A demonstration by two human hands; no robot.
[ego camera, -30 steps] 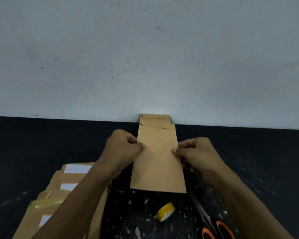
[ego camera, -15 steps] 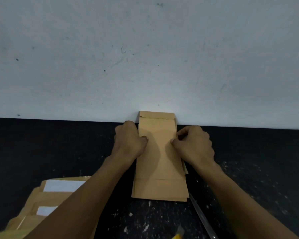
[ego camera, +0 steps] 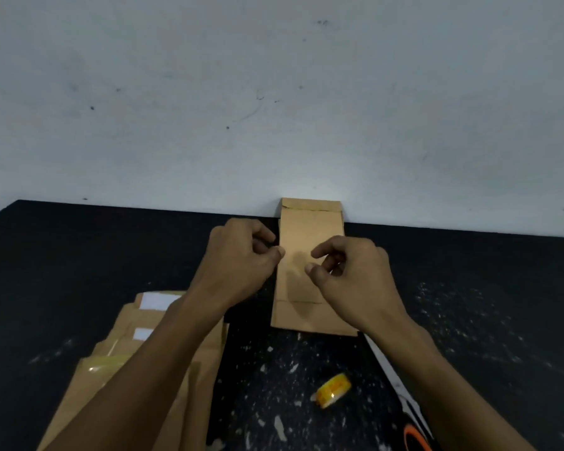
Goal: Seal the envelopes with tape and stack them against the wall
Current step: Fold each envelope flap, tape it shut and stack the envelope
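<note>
From my head camera, I look down on a black tabletop point(ego camera: 79, 271) flecked with pale scraps, which meets a scuffed grey-white wall point(ego camera: 274, 92) filling the upper half of the frame. At centre, the brown envelope stack point(ego camera: 310, 242) lies flat with its far end touching the wall, the folded flap edge showing at the top. My left hand point(ego camera: 241, 262) hovers at the stack's left edge with fingers curled and holding nothing that I can see; my right hand point(ego camera: 352, 275) hangs over the stack's right half, fingers loosely curled, thumb and forefinger apart, also holding nothing. Half a second ago both hands were pressed onto the envelope's long edges; now they have lifted off and drawn back toward me, and the envelope lies where it was against the wall. The view has dropped too, so the tape roll point(ego camera: 332, 390) shows whole in the lower centre. At lower left, partly under my left forearm, the loose pile of envelopes point(ego camera: 137, 327) fans out, some with white labels. Scissors point(ego camera: 404, 408) with an orange handle run along the lower right, beside my right forearm. Open dark table spreads at far left and far right of the frame, and between the stack's near edge and the tape roll.
</note>
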